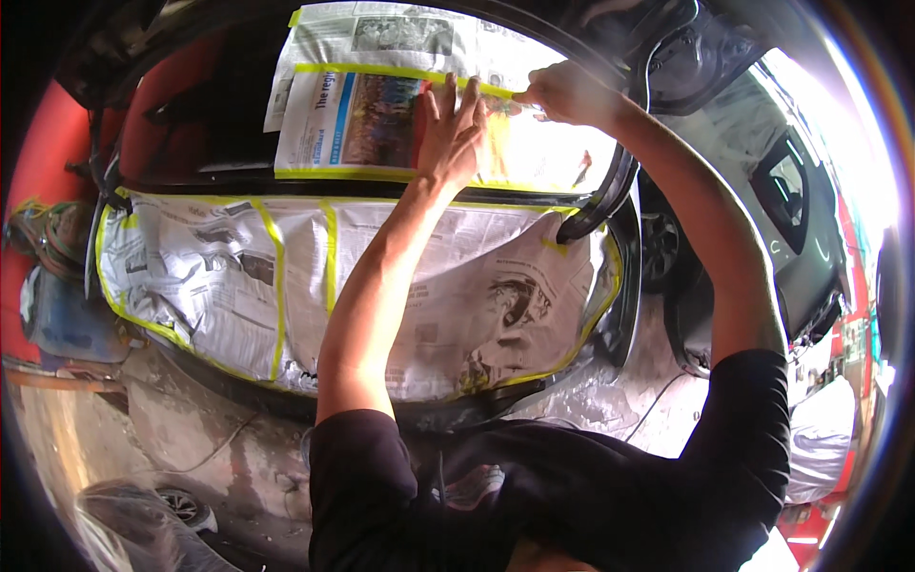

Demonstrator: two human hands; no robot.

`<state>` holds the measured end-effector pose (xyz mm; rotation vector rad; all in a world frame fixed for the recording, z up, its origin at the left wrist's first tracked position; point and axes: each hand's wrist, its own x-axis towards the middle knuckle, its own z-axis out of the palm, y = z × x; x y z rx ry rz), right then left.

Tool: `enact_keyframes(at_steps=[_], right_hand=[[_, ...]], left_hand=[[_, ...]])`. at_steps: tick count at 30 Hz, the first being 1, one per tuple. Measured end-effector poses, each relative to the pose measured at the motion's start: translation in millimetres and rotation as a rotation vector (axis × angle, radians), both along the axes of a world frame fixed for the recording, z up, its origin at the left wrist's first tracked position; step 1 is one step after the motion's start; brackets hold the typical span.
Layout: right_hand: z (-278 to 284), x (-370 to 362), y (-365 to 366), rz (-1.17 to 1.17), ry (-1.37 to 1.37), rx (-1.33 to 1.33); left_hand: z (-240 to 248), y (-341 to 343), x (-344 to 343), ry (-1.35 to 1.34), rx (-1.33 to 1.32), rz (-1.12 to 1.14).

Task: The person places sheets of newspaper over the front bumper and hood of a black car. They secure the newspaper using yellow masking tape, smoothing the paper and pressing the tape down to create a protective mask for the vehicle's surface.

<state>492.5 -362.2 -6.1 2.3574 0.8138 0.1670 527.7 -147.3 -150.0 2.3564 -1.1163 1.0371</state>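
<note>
A newspaper sheet (305, 138) with a colour picture lies over the dark rear glass (205, 114) of a car. My left hand (452, 136) rests on it with its fingers spread, the fingertips near a strip of yellow masking tape (381, 71). That strip runs along the sheet's upper edge, where it meets another newspaper sheet (405, 33). Farther right, my right hand (572, 92) is closed, thumb and fingers pinching at the right end of the tape. Whether a roll is inside that hand is hidden.
Below the glass, newspaper (438, 305) edged with yellow tape covers a wide opening in the car's rear. A dark car (801, 200) stands at the right. Coiled hoses (43, 229) hang by a red surface at the left. A wheel (186, 508) lies near clear plastic sheeting (124, 524).
</note>
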Motion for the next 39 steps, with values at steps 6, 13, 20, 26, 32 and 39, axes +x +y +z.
enact_keyframes(at_steps=[6, 13, 20, 26, 32, 39], right_hand=[[3, -2, 5, -0.077, 0.003, -0.052], [11, -6, -22, 0.058, -0.075, 0.013], [-8, -13, -39, 0.105, -0.162, -0.031], [-28, -14, -40, -0.015, -0.18, -0.089], [-27, -28, -41, -0.082, -0.28, -0.195], [37, -154, -47, 0.002, -0.749, 0.579]], left_hand=[[-4, 0, 12, 0.048, 0.007, -0.072], [-1, -11, 10, -0.009, 0.065, 0.091], [18, -24, -2, -0.025, 0.114, 0.134], [4, -66, -10, 0.023, 0.068, 0.12], [-8, -103, -17, -0.005, 0.025, 0.199], [-2, -97, -23, 0.061, 0.127, 0.235]])
